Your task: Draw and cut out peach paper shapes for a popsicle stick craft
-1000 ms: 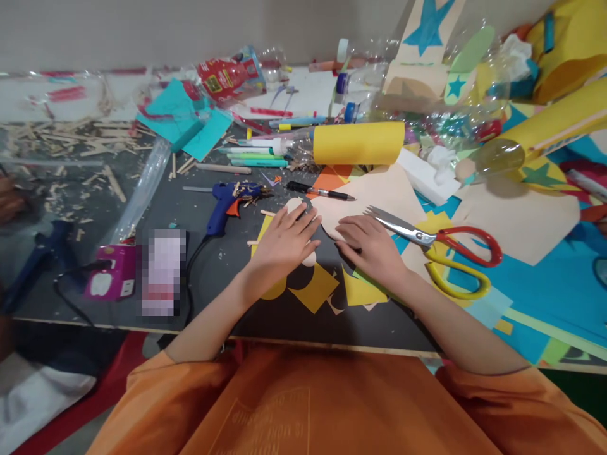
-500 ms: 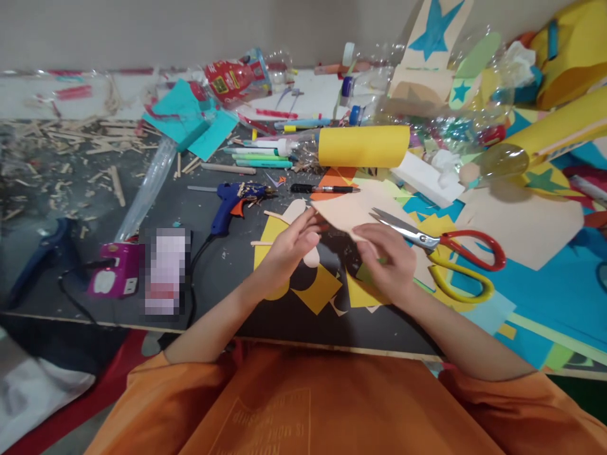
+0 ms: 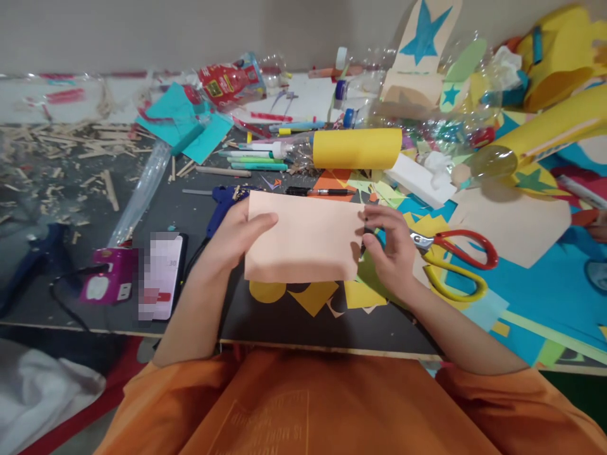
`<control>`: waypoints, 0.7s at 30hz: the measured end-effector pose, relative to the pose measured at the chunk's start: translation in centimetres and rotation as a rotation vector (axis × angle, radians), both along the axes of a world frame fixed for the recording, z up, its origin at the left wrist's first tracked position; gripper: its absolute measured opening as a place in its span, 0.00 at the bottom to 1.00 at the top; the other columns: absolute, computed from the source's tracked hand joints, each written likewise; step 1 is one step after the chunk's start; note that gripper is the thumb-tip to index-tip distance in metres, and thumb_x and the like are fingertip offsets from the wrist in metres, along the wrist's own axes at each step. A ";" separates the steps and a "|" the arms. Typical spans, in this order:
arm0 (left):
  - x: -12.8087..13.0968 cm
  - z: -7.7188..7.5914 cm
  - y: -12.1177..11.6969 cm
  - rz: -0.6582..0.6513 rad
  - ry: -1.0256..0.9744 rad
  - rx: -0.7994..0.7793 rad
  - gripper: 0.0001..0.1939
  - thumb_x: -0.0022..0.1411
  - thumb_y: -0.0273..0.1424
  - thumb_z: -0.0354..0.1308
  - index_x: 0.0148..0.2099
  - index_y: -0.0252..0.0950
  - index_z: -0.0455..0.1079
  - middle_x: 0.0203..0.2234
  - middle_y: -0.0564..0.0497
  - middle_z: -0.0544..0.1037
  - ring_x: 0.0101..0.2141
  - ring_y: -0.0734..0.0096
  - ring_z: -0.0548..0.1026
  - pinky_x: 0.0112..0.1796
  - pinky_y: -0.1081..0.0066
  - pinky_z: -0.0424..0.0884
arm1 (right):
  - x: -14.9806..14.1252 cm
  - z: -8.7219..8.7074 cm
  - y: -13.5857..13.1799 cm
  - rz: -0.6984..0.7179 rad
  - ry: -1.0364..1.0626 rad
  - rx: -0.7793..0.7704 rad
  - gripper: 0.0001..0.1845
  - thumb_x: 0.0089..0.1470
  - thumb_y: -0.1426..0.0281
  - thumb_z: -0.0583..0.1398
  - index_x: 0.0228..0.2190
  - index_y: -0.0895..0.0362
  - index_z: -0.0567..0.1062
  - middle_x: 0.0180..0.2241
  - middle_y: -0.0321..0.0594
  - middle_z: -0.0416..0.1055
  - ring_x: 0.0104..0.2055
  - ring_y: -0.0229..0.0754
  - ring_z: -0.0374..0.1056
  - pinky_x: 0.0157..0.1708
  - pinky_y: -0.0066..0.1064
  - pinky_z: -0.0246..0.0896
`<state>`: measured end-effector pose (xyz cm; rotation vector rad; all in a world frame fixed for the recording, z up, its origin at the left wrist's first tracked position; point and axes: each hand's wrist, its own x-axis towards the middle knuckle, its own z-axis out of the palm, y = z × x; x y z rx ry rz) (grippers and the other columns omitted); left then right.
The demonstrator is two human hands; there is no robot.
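A rectangular sheet of pale peach paper (image 3: 303, 243) is raised above the table, its broad face turned up to me. My left hand (image 3: 232, 237) pinches its left edge, thumb on the face and fingers hidden behind. At the right edge, my right hand (image 3: 391, 249) has thumb and fingers parted, the fingertips at or very near the paper. Scissors with one red and one yellow handle (image 3: 467, 243) lie just right of that hand, blades mostly hidden. Yellow paper pieces (image 3: 315, 297) show below the sheet. Behind it lies a black pen (image 3: 320, 191).
A blue glue gun (image 3: 220, 205) is partly covered by my left hand and the sheet. Left of my forearm are a phone (image 3: 164, 278) and a purple box (image 3: 109, 275). A yellow-wrapped bottle (image 3: 358, 148), markers (image 3: 258, 161) and wood scraps (image 3: 71, 148) lie farther back.
The peach paper has turned from nearly edge-on to face me and moved left. My left hand has closed on its left edge; my right hand has loosened from its pinch.
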<state>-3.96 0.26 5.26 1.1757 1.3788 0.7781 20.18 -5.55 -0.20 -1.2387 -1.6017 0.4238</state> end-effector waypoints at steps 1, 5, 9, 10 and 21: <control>-0.3 0.2 0.1 -0.009 0.003 -0.012 0.20 0.46 0.38 0.66 0.42 0.34 0.75 0.33 0.46 0.82 0.40 0.51 0.79 0.38 0.61 0.77 | 0.0 -0.3 0.2 0.006 0.043 -0.054 0.08 0.60 0.65 0.54 0.43 0.49 0.66 0.49 0.47 0.70 0.53 0.51 0.68 0.48 0.49 0.67; -0.2 -0.4 0.0 -0.057 -0.012 -0.058 0.22 0.47 0.39 0.65 0.44 0.34 0.75 0.34 0.46 0.82 0.40 0.53 0.80 0.39 0.61 0.76 | 0.2 -1.2 1.0 0.123 0.271 -0.258 0.19 0.61 0.61 0.53 0.53 0.46 0.59 0.49 0.45 0.67 0.42 0.43 0.71 0.36 0.37 0.70; 0.8 -1.7 -0.3 -0.114 -0.077 -0.048 0.24 0.49 0.40 0.65 0.47 0.34 0.74 0.39 0.45 0.82 0.43 0.54 0.79 0.43 0.62 0.75 | 1.9 0.8 1.8 0.154 0.277 -0.431 0.19 0.56 0.60 0.61 0.48 0.49 0.66 0.31 0.34 0.69 0.28 0.36 0.66 0.26 0.29 0.64; 1.1 -1.9 -0.4 -0.133 -0.072 -0.038 0.24 0.50 0.41 0.65 0.47 0.34 0.74 0.40 0.45 0.81 0.44 0.54 0.78 0.43 0.62 0.74 | 2.6 1.7 1.8 0.190 0.232 -0.507 0.16 0.55 0.60 0.62 0.44 0.51 0.70 0.28 0.33 0.68 0.27 0.37 0.66 0.26 0.29 0.63; 6.3 -2.6 -5.1 -0.535 0.001 0.051 0.17 0.68 0.41 0.46 0.47 0.38 0.71 0.42 0.47 0.80 0.45 0.59 0.76 0.47 0.63 0.71 | 4.5 5.5 -1.0 0.332 -0.354 -0.693 0.16 0.56 0.58 0.60 0.42 0.51 0.78 0.40 0.41 0.80 0.39 0.48 0.76 0.35 0.36 0.72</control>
